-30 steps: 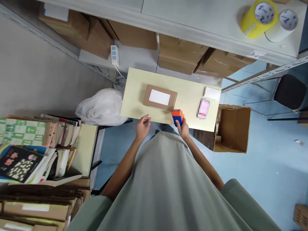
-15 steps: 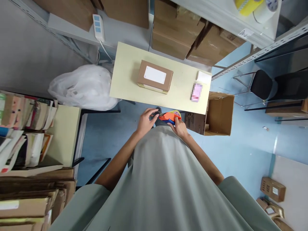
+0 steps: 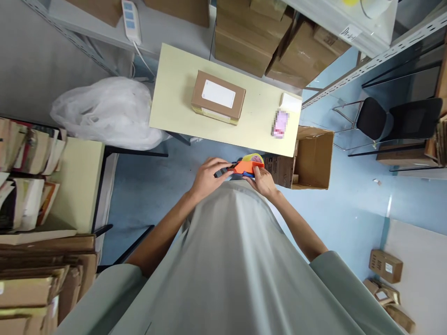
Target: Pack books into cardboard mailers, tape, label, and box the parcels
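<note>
A black chair point(image 3: 370, 119) stands on the pale blue floor point(image 3: 356, 195).

On the bench point(image 3: 171, 100), the carton point(image 3: 218, 98) stands in the way at the left half. Between it and the pink item point(image 3: 280, 124) at the right, there is bare surface where a hand could pass. The white block point(image 3: 290, 102) narrows the far right corner. Beyond the far edge, big boxes point(image 3: 244, 42) make an obstacle; at the left, the plastic bag point(image 3: 104, 111) fills the side.
</note>
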`<act>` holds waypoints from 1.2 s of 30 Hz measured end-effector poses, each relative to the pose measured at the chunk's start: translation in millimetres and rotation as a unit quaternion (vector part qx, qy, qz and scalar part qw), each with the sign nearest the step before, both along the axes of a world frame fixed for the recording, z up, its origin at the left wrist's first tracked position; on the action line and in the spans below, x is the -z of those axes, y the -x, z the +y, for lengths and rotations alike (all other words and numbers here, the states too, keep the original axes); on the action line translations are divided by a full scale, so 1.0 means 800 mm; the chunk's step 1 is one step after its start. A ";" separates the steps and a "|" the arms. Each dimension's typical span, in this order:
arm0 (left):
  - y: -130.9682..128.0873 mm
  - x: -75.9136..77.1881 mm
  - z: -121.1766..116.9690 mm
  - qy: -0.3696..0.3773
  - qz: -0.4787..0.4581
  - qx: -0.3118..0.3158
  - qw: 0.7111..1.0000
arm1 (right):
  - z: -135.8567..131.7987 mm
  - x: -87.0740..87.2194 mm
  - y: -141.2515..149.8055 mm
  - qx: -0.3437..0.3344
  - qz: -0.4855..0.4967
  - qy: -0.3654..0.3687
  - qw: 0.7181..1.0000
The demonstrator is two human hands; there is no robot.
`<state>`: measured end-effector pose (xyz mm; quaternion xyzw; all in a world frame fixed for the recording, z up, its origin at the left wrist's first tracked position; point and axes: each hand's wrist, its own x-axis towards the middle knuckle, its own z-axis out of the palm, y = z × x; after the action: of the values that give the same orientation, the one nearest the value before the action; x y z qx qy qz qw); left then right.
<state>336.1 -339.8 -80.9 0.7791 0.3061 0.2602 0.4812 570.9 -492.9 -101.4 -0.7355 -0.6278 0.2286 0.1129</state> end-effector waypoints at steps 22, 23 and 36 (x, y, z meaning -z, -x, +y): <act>-0.155 -0.017 -0.005 0.031 0.082 0.026 0.996 | 0.015 0.006 -0.201 -0.138 0.090 0.007 0.986; -0.163 -0.018 -0.002 0.038 0.091 0.029 0.995 | 0.018 0.007 -0.212 -0.151 0.096 0.006 0.984; -0.200 0.092 0.009 0.174 0.113 -0.081 0.975 | 0.075 0.015 -0.282 -0.235 0.005 0.111 0.966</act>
<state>495.9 -332.3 -154.5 0.6802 0.4617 0.1511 0.5490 796.7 -433.2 -113.7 -0.5739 -0.7533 0.3204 -0.0235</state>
